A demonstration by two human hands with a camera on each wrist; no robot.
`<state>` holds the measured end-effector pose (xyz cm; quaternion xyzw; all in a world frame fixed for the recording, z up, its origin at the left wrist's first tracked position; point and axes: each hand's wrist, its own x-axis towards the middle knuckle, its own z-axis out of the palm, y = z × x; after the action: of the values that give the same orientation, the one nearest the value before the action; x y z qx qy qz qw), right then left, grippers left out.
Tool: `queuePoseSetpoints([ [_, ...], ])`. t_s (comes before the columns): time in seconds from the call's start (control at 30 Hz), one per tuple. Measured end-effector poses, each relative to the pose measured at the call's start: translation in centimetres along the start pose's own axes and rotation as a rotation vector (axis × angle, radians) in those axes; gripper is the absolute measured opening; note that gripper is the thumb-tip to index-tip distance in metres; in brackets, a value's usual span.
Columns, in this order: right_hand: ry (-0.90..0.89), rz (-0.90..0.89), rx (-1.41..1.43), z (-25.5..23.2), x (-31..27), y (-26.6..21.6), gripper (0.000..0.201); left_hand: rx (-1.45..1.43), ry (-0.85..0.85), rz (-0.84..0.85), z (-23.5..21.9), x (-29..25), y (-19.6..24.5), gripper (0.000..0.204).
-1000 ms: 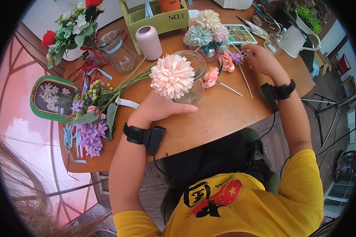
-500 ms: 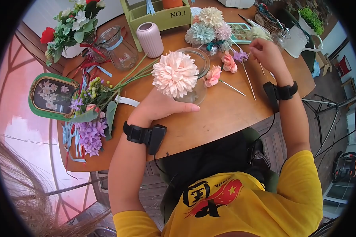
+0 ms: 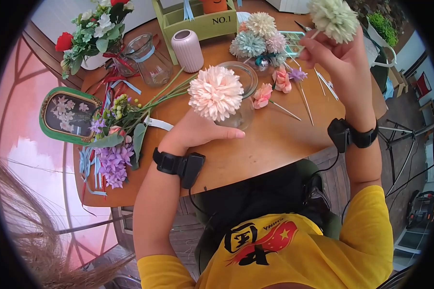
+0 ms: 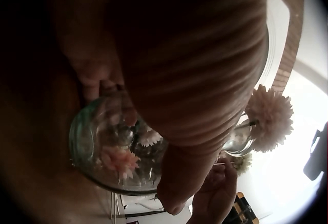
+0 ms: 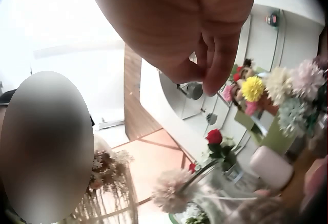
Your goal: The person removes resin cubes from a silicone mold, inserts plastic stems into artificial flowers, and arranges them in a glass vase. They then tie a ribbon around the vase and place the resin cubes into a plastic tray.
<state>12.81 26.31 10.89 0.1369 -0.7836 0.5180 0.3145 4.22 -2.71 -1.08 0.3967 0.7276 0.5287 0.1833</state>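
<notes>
My left hand grips a round clear glass vase on the table, its thumb along the near side. A large pale pink pompom flower stands in the vase, its head hiding part of the rim. In the left wrist view the thumb and fingers reach around the glass. My right hand, raised over the table's right side, pinches the thin stem of a pale green pompom flower. Two peach flowers and a small purple flower lie right of the vase.
Left lie purple blooms, green stems, ribbons and a green-framed picture. Behind stand a glass jar, a pink ribbed vase, a green wooden box and a pompom bouquet. White sticks lie at the right.
My right hand has lifted the pale green flower from the table's back right and brought it up and nearer. My left hand stays on the glass vase.
</notes>
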Motion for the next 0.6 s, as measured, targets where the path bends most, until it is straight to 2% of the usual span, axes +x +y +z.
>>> queuePoseSetpoints([
  [0.07,-0.049,-0.028,0.077,1.2,-0.4,-1.4,0.049,-0.026,-0.016,-0.033,0.2,-0.1,0.2,0.11],
  [0.13,-0.2,-0.153,0.462,3.2,0.0,-3.1,0.082,-0.044,-0.023,-0.088,0.1,-0.1,0.8,0.111],
  [0.23,-0.303,-0.266,0.407,4.0,0.8,-2.4,0.098,-0.017,0.016,0.002,0.2,-0.1,0.1,0.112],
  [0.27,-0.277,-0.264,0.257,4.7,0.9,-2.2,0.099,-0.032,0.013,0.0,0.2,0.0,0.2,0.111],
  [0.4,-0.183,-0.206,0.071,6.6,-0.4,-0.7,0.074,-0.097,-0.023,-0.054,0.2,-0.1,0.9,0.107],
  [0.5,-0.291,-0.123,0.047,6.5,-1.0,-0.5,0.073,-0.115,-0.025,-0.038,0.1,-0.1,1.1,0.101],
  [0.53,-0.385,-0.037,0.011,5.5,-1.2,-1.2,0.073,-0.121,-0.021,-0.021,0.1,0.0,1.1,0.099],
  [0.6,-0.43,-0.064,-0.028,5.0,-1.5,-1.1,0.07,-0.206,-0.013,-0.04,0.4,0.0,1.0,0.1],
])
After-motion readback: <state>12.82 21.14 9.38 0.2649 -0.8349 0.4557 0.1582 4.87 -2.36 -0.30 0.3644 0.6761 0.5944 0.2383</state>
